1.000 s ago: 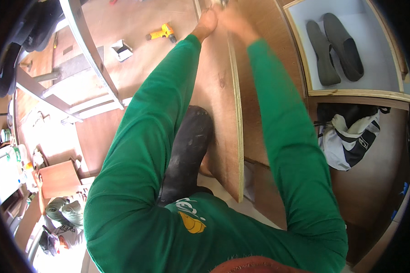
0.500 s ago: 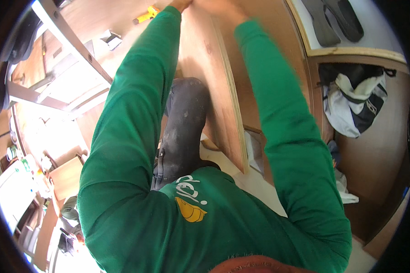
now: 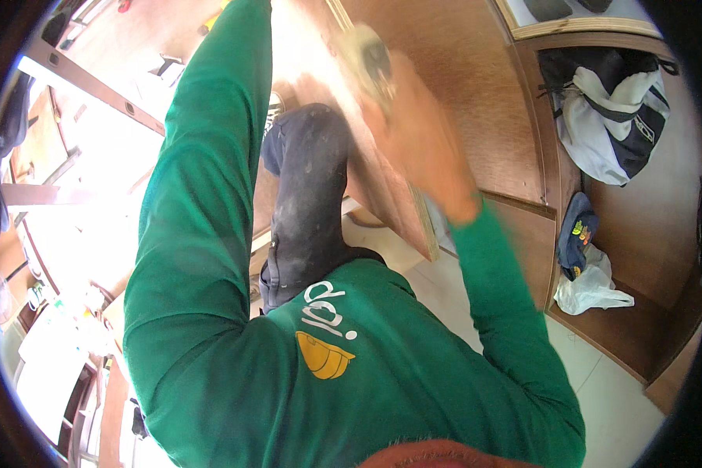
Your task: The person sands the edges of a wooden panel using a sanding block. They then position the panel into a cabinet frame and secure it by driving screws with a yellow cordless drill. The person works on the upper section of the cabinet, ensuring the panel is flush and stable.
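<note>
My right hand [image 3: 425, 129] is blurred by motion above the long edge of a plywood board [image 3: 382, 187]. Its fingers look closed on a pale, rounded thing with a dark patch [image 3: 365, 61], too smeared to name exactly. That thing lies at or very near the board's face. My left arm [image 3: 199, 171] stretches up past the top edge, so the left hand is out of the picture. One bent knee in dark trousers [image 3: 312, 156] rests beside the board.
On the right stands a brown wooden cabinet with an open compartment [image 3: 624, 234] holding a white and black bag [image 3: 616, 117], a dark blue cap [image 3: 576, 234] and a white plastic bag [image 3: 589, 285]. A metal frame [image 3: 93, 90] crosses the upper left.
My right hand has come down and nearer along the board, and the pale thing in it now shows. My left hand has gone out past the top edge.
</note>
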Demonstrator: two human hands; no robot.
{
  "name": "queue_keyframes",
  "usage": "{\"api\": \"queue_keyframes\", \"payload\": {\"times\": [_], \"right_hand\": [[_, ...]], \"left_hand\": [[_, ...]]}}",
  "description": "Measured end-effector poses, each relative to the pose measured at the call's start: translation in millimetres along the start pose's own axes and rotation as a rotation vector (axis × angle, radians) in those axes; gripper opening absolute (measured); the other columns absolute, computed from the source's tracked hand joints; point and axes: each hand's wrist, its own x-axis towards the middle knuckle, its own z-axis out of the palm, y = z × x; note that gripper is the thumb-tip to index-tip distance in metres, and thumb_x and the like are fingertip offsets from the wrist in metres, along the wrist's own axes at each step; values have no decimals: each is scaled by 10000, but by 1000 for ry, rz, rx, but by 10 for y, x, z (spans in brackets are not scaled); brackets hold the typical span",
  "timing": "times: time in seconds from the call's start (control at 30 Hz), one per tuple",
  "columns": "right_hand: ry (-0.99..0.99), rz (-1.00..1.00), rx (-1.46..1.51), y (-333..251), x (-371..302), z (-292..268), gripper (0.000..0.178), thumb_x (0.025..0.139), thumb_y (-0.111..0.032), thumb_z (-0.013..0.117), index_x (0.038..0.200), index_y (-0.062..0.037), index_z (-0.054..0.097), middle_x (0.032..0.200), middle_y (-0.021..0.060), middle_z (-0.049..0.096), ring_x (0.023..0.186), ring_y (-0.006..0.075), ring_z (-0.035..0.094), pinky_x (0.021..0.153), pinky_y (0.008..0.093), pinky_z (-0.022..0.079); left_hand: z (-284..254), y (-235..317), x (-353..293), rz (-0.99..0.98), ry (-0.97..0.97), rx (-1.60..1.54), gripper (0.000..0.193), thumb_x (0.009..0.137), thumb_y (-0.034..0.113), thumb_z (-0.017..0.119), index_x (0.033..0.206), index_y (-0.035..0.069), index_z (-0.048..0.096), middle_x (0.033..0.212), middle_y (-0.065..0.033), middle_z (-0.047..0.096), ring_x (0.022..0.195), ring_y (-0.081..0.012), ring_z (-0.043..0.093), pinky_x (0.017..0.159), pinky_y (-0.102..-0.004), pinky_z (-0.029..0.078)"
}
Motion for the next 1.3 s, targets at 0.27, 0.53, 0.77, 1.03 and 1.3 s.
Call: {"api": "queue_keyframes", "payload": {"times": [0.27,0.53,0.77,1.03,1.3], "right_hand": [[-61,180,43,-7,-1206,-312,540,991,-358,632,1308,44,462,1158,373,622,1037,517,649,840,574,529],[-163,11,-56,-40,1622,-44,695,985,-541,523,1243,100,597,1032,375,681,973,513,685,848,553,557],[109,-200,-78,-374,3627,207,568,933,-434,584,1186,67,672,1094,339,698,1096,476,671,944,518,545],[-74,-372,-113,-425,2872,157,566,940,-455,558,1160,45,704,1129,308,708,1129,430,677,992,481,531],[43,-27,62,-103,1246,104,554,984,-345,553,1251,140,535,1031,378,681,984,520,684,882,562,550]], "left_hand": [[28,-116,220,0,25,23,391,1028,199,441,1300,-22,614,1278,-324,628,1215,-437,604,1029,-494,483],[399,-178,344,-35,5,-1,415,1037,205,411,1316,-29,608,1300,-344,614,1222,-448,604,1026,-491,489],[318,-143,258,-30,15,2,425,1039,212,404,1327,-32,601,1312,-348,607,1227,-448,602,1028,-488,490],[95,-211,-39,-11,1,26,424,1035,222,428,1336,-30,589,1313,-332,607,1230,-434,599,1034,-484,484],[221,-39,-320,33,-70,95,427,1030,231,452,1345,-28,576,1314,-317,607,1233,-419,595,1041,-479,477]]}}
